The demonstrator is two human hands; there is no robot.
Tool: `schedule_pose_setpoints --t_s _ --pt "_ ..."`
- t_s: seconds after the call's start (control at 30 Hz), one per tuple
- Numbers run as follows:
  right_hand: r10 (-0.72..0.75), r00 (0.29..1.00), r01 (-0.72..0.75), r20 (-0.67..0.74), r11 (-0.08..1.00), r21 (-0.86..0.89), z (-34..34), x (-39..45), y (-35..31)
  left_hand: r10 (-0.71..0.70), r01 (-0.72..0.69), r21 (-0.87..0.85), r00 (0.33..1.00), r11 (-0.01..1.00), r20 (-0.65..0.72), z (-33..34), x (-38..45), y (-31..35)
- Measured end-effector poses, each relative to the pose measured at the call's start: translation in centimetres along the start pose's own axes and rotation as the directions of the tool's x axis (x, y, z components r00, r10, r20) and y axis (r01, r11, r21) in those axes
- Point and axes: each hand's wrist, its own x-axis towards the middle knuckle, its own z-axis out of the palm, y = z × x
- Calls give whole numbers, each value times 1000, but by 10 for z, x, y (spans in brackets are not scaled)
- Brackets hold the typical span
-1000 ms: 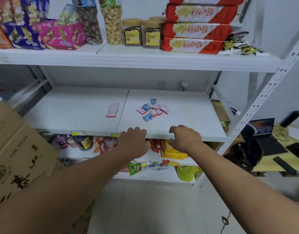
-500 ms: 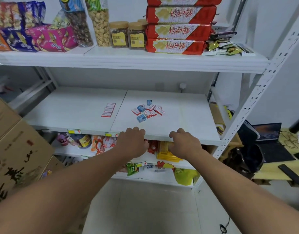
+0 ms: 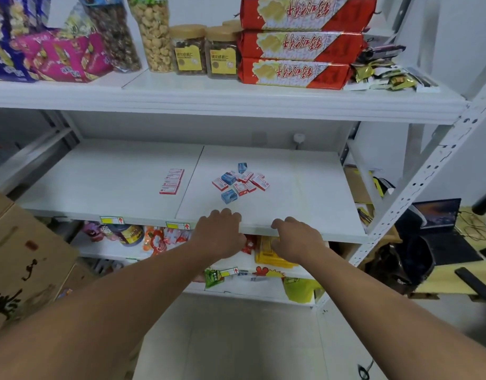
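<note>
My left hand [image 3: 217, 234] and my right hand [image 3: 296, 239] both grip the front edge of the white middle shelf [image 3: 99, 185], fingers on top and thumbs below the lip. Behind the hands lies a loose pile of small red and blue boxes [image 3: 240, 182]. To its left, a neat row of small red boxes [image 3: 172, 181] sits on the left shelf board. Neither hand touches any box.
The upper shelf [image 3: 236, 100] holds snack bags, jars [image 3: 188, 50] and stacked red biscuit packs [image 3: 299, 42]. Lower shelves carry more snacks. Cardboard cartons [image 3: 22, 264] stand at the left. A desk with a laptop [image 3: 436, 215] is at the right.
Both hands stay on the shelf edge. Only my head has moved, shifting the view slightly right and closer.
</note>
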Motion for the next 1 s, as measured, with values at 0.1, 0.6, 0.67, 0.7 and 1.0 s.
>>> schedule_pose_setpoints --t_s 0.1,0.6,0.67,0.7,1.0 --pt "22 999 -21 41 999 -29 -4 18 -7 -1 1 -11 1000 1000 12 -2 18 -10" --pt "21 1000 -20 18 999 -32 -8 92 4 -9 9 -6 999 1000 53 9 82 -19" --pt "4 1000 -3 19 1000 -23 -4 107 10 -33 33 -7 998 999 46 14 92 -15" --pt "-3 1000 4 18 1000 -18 -3 115 14 -44 45 -9 998 999 49 15 97 -13" --pt "-93 990 90 106 995 37 9 179 55 -130 140 -58 981 988 144 31 140 3"
